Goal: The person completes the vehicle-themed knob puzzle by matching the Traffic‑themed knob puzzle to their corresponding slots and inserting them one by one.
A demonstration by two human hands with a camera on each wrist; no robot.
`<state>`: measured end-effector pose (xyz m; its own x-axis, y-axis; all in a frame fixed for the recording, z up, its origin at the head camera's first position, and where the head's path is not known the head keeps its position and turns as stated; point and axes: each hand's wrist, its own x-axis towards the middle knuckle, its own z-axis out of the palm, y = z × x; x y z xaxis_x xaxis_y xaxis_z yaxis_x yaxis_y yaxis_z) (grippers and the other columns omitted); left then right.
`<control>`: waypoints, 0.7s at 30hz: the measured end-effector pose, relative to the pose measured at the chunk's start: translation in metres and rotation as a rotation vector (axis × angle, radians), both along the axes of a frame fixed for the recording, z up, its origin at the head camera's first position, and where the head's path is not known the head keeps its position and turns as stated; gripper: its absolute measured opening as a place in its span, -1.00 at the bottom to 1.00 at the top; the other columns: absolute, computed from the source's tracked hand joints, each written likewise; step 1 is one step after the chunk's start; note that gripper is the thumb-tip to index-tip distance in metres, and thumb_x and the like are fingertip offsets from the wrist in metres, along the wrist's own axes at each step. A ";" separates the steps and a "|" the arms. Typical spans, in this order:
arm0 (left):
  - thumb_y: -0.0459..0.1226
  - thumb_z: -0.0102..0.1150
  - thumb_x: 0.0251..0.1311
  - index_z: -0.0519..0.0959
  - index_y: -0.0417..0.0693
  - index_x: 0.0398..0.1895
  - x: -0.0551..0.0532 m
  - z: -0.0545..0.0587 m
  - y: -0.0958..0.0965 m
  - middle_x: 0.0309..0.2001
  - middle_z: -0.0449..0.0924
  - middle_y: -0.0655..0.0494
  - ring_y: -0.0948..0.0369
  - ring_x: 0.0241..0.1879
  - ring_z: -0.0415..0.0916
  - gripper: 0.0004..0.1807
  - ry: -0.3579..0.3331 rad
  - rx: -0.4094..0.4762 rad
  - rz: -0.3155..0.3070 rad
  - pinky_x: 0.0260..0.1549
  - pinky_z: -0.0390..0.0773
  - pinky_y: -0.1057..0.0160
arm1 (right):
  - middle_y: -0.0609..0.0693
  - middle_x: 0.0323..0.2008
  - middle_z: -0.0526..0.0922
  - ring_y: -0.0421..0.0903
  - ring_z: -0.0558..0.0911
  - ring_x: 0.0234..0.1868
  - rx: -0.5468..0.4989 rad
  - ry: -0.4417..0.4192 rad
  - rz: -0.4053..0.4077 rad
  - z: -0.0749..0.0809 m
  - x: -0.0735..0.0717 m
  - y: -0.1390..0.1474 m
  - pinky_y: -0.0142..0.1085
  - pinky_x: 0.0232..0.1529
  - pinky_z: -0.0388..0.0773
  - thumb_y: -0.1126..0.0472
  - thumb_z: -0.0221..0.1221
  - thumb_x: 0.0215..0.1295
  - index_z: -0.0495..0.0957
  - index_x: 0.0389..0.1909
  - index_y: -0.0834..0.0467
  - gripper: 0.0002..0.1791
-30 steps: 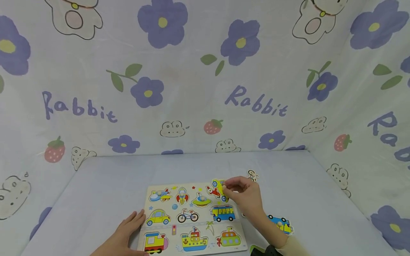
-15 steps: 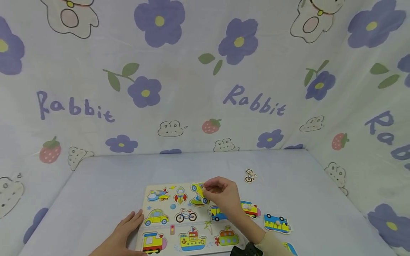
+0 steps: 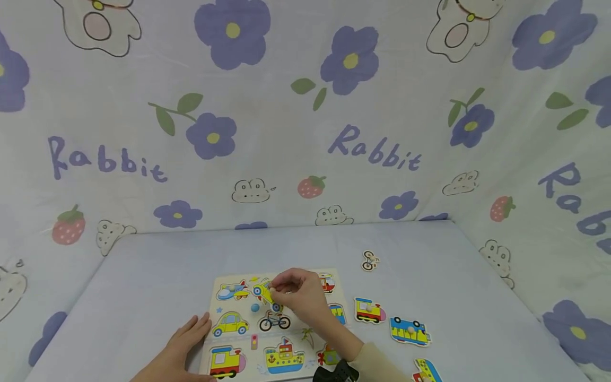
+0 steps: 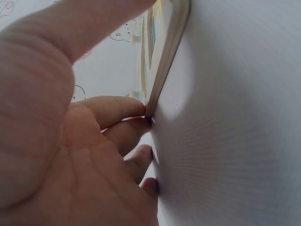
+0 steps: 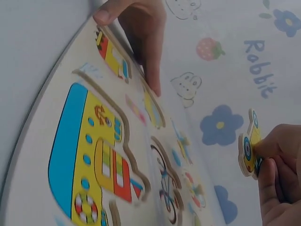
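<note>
With the board's centre taken as the clock's middle, a red, yellow and blue piece (image 3: 426,371), cut off by the lower edge of the head view, is seen at four o'clock. At eight o'clock the left hand (image 3: 181,347) is laid flat-fingered against the side of the picture board (image 3: 253,358), which is touched by its fingertips; nothing is gripped by it. The bus piece (image 3: 410,331) is laid upside down at three o'clock, with the train piece (image 3: 369,310) just beside it, nearer the board. Toward twelve o'clock, over the board's far half, the yellow car piece (image 3: 265,297) is held tilted and clear of the surface, pinched between thumb and fingers of the right hand (image 3: 305,297). Farther off, at two o'clock, the bicycle piece (image 3: 369,261) is seen on the table (image 3: 162,276). Beyond, a flowered cloth (image 3: 267,154) is hung.
</note>
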<state>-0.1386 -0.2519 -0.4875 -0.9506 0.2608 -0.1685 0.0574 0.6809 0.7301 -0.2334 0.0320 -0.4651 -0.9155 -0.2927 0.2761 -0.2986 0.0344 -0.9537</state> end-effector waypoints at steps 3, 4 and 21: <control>0.02 0.65 -0.31 0.17 -0.28 0.48 -0.001 0.000 0.000 0.50 -0.01 -0.23 -0.27 0.46 -0.22 0.27 0.000 -0.020 0.009 0.21 0.06 -0.41 | 0.03 -0.34 0.72 -0.03 0.66 -0.36 -0.009 -0.033 0.033 -0.003 0.002 -0.012 -0.33 -0.31 0.64 0.38 0.40 0.12 0.69 -0.32 0.21 -0.88; 0.02 0.65 -0.31 0.17 -0.27 0.48 -0.001 0.000 0.000 0.50 -0.01 -0.23 -0.27 0.46 -0.22 0.27 -0.001 -0.024 0.012 0.21 0.07 -0.41 | 0.03 -0.35 0.72 -0.03 0.66 -0.37 -0.012 -0.046 0.041 -0.004 0.002 -0.016 -0.33 -0.32 0.64 0.39 0.40 0.11 0.69 -0.32 0.21 -0.88; 0.04 0.64 -0.29 0.16 -0.26 0.49 -0.004 -0.003 -0.001 0.50 0.01 -0.21 -0.27 0.46 -0.24 0.26 -0.012 -0.032 -0.003 0.21 0.04 -0.43 | -0.08 -0.44 0.69 -0.20 0.62 -0.47 0.149 -0.064 0.157 -0.028 0.005 -0.047 -0.41 -0.38 0.58 0.41 0.41 0.05 0.69 -0.39 0.16 -0.86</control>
<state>-0.1421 -0.2531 -0.4907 -0.9477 0.2578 -0.1883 0.0508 0.7041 0.7083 -0.2283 -0.0154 -0.4926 -0.8698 -0.4661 0.1619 -0.2506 0.1346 -0.9587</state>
